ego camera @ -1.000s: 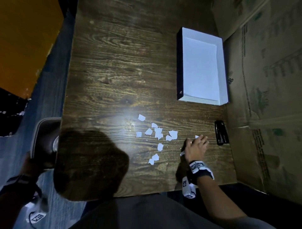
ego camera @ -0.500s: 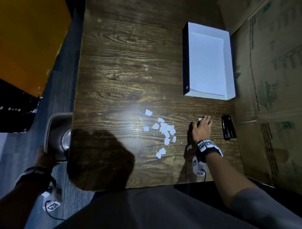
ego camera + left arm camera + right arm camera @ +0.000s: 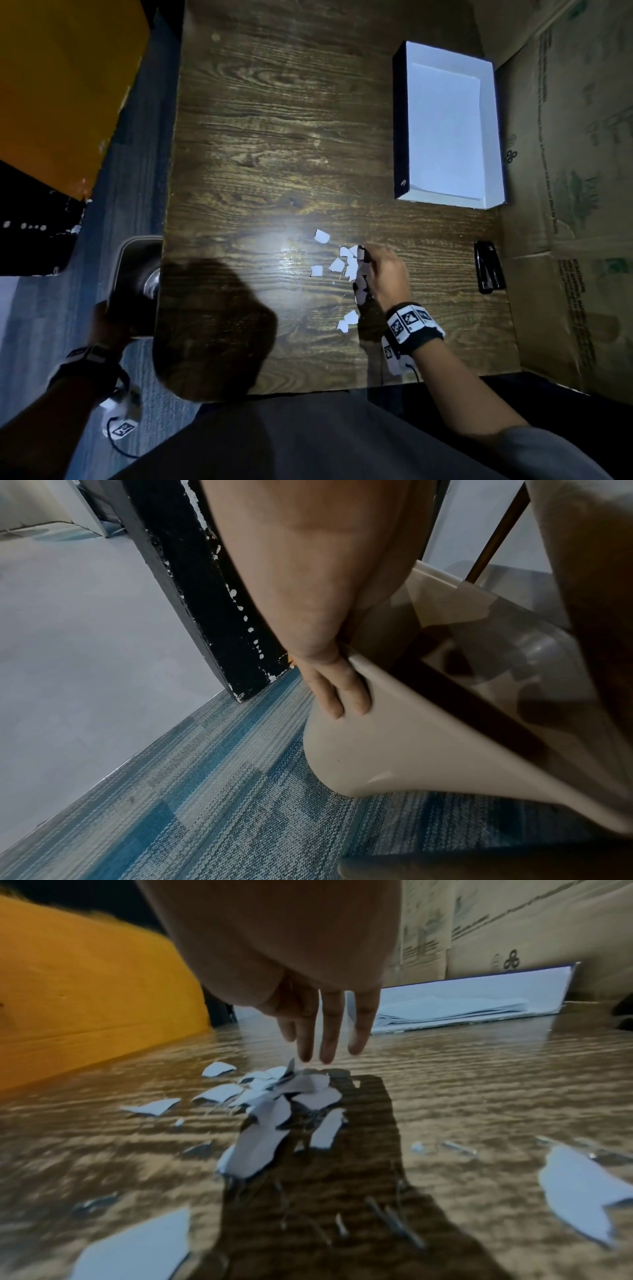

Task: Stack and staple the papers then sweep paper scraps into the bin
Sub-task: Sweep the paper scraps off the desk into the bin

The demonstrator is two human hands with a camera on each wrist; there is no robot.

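The right hand (image 3: 388, 274) lay on the wooden surface (image 3: 274, 137) at lower right of centre in the head view, its fingers (image 3: 329, 1031) straight and held close together, gripping nothing. In the right wrist view the fingertips hung just above the far end of a small heap of white paper scraps (image 3: 347, 262). The heap sat touching or just beside the left edge of that hand. One scrap (image 3: 321, 235) lay apart, slightly higher in the frame, another (image 3: 316, 270) a little to the left of the heap, and two more (image 3: 347, 320) lay nearer the bottom, beside the wrist band (image 3: 411, 323). Further scraps showed large and blurred in the lower corners of the right wrist view.

The left hand (image 3: 106, 322) was at the lower left, off the edge of the surface and well apart from the scraps. It held a pale bin (image 3: 135, 274) against that left edge, the thumb side over the rim and the fingers (image 3: 339, 693) pressed flat against the outer wall. The bin's open mouth stood just below the edge.

At upper right a shallow white box (image 3: 495, 137) held a stack of papers (image 3: 443, 130). A black stapler (image 3: 488, 267) lay near the right edge, to the right of the right hand and apart from it.
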